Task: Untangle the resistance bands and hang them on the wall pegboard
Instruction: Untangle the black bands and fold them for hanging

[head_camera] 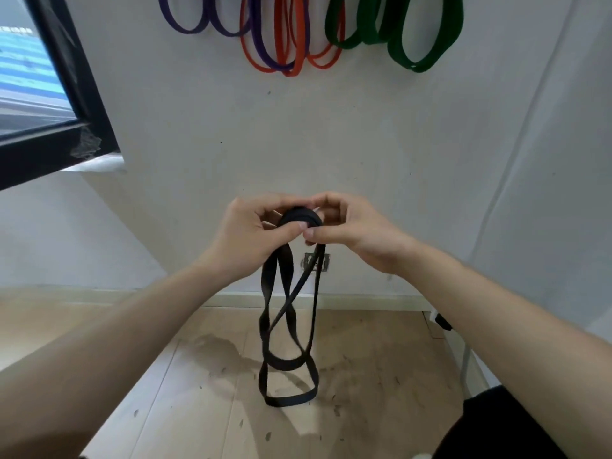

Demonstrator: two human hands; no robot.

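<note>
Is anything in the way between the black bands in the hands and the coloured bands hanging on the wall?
Nothing visible. Only bare wall shows between the black bands and the orange bands above. The pegs are out of view.

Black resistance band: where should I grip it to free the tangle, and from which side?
Probably the single strand hanging straight at the right of the black resistance band, taken from the right. It hangs clear; the left strands cross. The left hand and right hand both pinch the wound bunch on top, so one must let go.
</note>
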